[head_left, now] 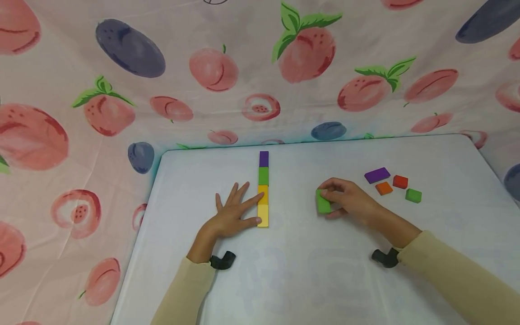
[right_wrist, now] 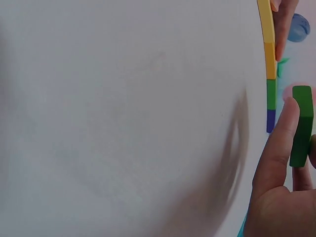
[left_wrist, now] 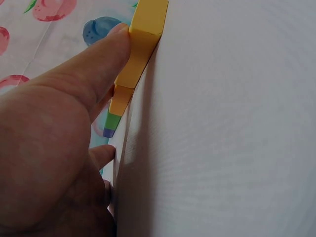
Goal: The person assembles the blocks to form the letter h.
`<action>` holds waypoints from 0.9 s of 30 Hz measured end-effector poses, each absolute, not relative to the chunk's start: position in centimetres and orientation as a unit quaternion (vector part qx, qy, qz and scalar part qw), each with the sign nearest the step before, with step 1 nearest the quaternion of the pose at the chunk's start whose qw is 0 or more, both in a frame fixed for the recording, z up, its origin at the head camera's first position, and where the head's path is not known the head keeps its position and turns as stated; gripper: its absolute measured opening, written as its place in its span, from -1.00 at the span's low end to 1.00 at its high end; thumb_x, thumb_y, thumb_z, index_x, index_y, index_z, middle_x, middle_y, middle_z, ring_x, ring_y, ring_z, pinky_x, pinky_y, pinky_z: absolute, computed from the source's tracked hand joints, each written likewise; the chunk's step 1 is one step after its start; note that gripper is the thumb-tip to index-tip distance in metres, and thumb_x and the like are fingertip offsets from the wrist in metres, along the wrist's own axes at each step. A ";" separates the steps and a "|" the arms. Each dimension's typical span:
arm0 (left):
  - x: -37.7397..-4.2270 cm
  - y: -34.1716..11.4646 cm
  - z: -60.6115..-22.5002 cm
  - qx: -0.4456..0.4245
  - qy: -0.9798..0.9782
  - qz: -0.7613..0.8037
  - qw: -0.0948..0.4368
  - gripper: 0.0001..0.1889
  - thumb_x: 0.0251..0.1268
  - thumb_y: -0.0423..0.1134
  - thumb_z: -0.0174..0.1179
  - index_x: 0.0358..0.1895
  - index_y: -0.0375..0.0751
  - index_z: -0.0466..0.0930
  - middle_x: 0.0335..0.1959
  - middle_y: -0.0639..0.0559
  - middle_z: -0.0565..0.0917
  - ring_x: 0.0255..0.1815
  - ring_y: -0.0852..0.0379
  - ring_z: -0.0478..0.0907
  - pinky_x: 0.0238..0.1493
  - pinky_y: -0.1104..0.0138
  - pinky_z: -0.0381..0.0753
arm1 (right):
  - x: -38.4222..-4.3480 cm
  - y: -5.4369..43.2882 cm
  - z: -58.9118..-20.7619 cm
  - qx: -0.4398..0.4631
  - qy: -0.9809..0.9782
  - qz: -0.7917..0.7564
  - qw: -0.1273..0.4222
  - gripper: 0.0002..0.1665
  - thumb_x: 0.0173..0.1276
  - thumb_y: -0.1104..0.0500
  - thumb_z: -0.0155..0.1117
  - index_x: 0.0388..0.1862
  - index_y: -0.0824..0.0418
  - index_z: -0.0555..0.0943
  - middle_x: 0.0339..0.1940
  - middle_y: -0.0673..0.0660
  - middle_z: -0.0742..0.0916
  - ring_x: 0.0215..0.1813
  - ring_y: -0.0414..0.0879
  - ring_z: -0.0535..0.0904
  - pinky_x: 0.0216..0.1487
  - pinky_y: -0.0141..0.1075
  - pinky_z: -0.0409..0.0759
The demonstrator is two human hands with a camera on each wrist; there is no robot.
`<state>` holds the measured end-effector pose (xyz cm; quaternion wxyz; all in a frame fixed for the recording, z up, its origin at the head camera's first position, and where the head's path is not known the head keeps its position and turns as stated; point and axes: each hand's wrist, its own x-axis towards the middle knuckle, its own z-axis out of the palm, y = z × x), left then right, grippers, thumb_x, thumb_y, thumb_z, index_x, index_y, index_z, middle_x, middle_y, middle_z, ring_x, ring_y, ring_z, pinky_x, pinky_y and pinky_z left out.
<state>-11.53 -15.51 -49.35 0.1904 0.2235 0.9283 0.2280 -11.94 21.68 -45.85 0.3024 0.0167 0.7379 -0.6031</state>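
On the white table (head_left: 292, 280) a straight row of blocks runs away from the person: a yellow block (head_left: 263, 217) nearest, then an orange-yellow block (head_left: 262, 201), a green block (head_left: 263, 176) and a purple block (head_left: 264, 159) farthest. With fingers spread, my left hand (head_left: 229, 219) lies left of the row, index fingertip on the orange-yellow block and thumb tip at the yellow one. My right hand (head_left: 351, 201) pinches a separate green block (head_left: 322, 202) between thumb and fingers, to the right of the row. In the right wrist view this held block (right_wrist: 302, 128) stands lengthwise beside the thumb.
Loose blocks lie beyond the right hand: a purple block (head_left: 377, 175), a red block (head_left: 400, 182), an orange block (head_left: 383, 188) and a smaller green block (head_left: 413, 195). A fruit-print cloth (head_left: 252, 27) rises behind the table and hangs along its left side.
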 end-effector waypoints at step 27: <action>-11.5 -15.4 -49.1 0.214 0.927 0.234 0.202 -0.25 0.39 0.31 0.14 0.60 0.47 0.09 0.73 0.07 -0.27 0.71 -0.11 -0.56 0.39 -0.43 -0.73 | -11.1 19.4 -47.2 -0.003 0.796 -0.534 0.285 -0.51 0.34 0.10 0.48 0.19 0.17 0.57 0.13 0.25 0.61 -0.04 0.05 0.68 -0.16 -0.14 0.78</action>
